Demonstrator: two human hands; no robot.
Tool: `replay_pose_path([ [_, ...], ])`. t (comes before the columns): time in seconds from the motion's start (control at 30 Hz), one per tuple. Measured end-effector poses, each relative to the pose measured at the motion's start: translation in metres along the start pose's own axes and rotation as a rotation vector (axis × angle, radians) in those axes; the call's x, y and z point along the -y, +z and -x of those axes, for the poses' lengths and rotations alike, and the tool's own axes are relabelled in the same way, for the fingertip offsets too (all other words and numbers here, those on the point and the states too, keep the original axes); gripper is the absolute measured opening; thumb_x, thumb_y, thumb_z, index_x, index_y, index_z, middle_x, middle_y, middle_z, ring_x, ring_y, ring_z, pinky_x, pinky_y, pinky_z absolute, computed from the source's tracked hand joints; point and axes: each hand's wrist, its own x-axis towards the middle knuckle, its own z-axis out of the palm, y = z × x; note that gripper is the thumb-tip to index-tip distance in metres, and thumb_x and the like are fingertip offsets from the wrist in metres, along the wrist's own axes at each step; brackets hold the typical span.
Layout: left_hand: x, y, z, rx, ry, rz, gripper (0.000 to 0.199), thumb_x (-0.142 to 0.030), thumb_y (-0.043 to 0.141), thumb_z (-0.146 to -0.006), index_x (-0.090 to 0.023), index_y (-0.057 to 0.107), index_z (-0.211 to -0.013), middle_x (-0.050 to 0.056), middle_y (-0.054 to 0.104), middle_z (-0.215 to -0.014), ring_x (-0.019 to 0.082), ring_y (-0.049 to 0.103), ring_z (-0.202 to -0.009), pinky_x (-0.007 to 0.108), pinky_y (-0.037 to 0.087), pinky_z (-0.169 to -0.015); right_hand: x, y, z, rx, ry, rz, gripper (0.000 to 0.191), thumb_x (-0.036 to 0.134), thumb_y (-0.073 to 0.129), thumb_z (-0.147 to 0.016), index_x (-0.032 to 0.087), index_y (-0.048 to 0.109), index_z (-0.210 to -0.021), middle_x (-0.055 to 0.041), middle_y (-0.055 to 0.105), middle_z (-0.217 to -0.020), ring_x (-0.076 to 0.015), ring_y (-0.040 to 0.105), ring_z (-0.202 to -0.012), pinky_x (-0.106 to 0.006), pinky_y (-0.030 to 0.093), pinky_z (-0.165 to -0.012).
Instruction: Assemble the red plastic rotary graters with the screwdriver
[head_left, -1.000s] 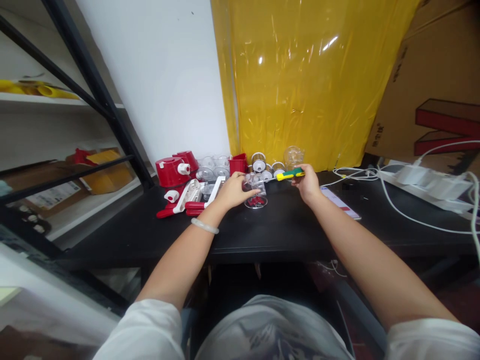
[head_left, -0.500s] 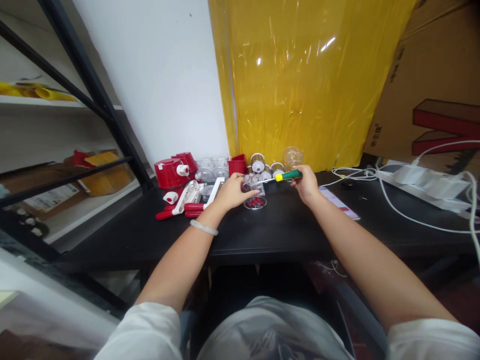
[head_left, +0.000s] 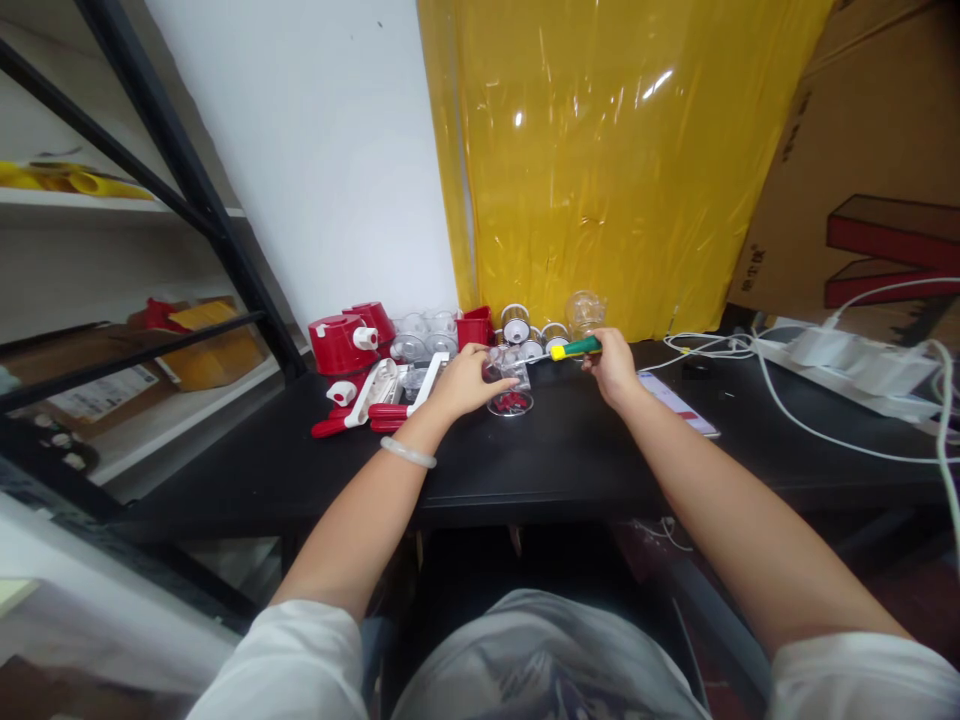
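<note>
My left hand [head_left: 470, 380] is closed around a clear plastic part [head_left: 520, 376] with a round, flared rim and something red at its bottom. In my right hand [head_left: 611, 363] is a screwdriver [head_left: 576, 347] with a green and yellow handle. Its metal shaft points left and reaches the clear part near my left fingers; the tip itself is too small to make out. Just left of my left hand lie white crank-like parts [head_left: 384, 390] with red handles [head_left: 330, 428]. Behind my hands stand several metal-rimmed drums [head_left: 516, 322] and a clear cup [head_left: 585, 312].
Red housings [head_left: 341, 345] and a red hopper [head_left: 475, 327] stand at the back of the black table [head_left: 525, 470]. A phone [head_left: 679, 403] lies right of my right hand. White cables [head_left: 795, 410] and a power strip [head_left: 862, 375] occupy the right side; a shelf rack [head_left: 225, 270] rises at left.
Almost nothing differs. My right hand and the screwdriver have shifted very slightly; both hands keep their hold.
</note>
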Motion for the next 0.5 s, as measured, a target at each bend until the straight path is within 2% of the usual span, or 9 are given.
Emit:
replay_pose_path([
  [0.23,0.001,0.0009,-0.0002,0.004,0.0,-0.003,0.053,-0.066,0.071,-0.083,-0.017,0.071,-0.105,0.013,0.061,-0.127,0.03,0.066,-0.114,0.044,0.051,-0.106,-0.0058,-0.0026,-0.0032,0.077,-0.019,-0.021,0.018,0.04,0.056,-0.077,0.025,0.049,-0.083,0.0064,0.051,-0.063,-0.0097,0.045,-0.043,-0.023,0.04,-0.043],
  [0.5,0.0003,0.0,0.0,0.009,0.003,-0.011,0.054,-0.066,0.071,-0.084,-0.017,0.07,-0.106,0.014,0.062,-0.127,0.03,0.065,-0.114,0.044,0.051,-0.106,-0.0087,-0.0052,-0.0049,-0.012,-0.125,0.208,0.036,0.06,0.058,-0.086,0.026,0.046,-0.08,0.008,0.043,-0.053,-0.0116,0.042,-0.043,-0.024,0.037,-0.042],
])
